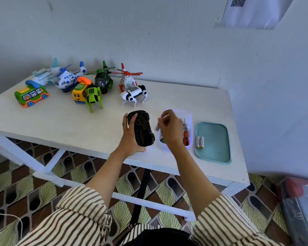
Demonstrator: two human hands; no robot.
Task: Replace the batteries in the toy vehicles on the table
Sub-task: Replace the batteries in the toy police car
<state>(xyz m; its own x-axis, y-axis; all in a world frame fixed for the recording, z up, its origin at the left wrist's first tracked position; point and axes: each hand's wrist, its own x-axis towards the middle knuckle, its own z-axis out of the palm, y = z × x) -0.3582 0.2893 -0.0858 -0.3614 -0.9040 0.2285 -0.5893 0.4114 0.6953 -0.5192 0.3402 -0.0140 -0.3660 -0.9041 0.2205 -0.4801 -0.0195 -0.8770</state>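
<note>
Close to the front edge of the white table [60, 121], the left hand [132, 137] grips a black toy car [141, 127], fingers wrapped round its side, with the underside and wheels turned up. Just to its right, the right hand [168, 126] hangs over a white tray [188, 115]. Its fingers are curled, but motion blur makes it impossible to tell whether they hold anything. That hand and wrist hide much of the tray's contents; a red-handled screwdriver [186, 137] shows at the tray's right side.

Beside the white tray lies a teal tray [215, 151] with two batteries [199, 142] side by side at its left edge.

Toward the wall, well apart from the car, stands a cluster of toys: a green bus [31, 95], an airplane [43, 76], a blue-and-white helicopter [67, 79], a yellow bus with an orange handset [78, 94], a green robot dog [93, 98] just in front of a camouflage helicopter [102, 81], and a red-and-white helicopter [127, 80] behind a white robot dog [133, 95].
</note>
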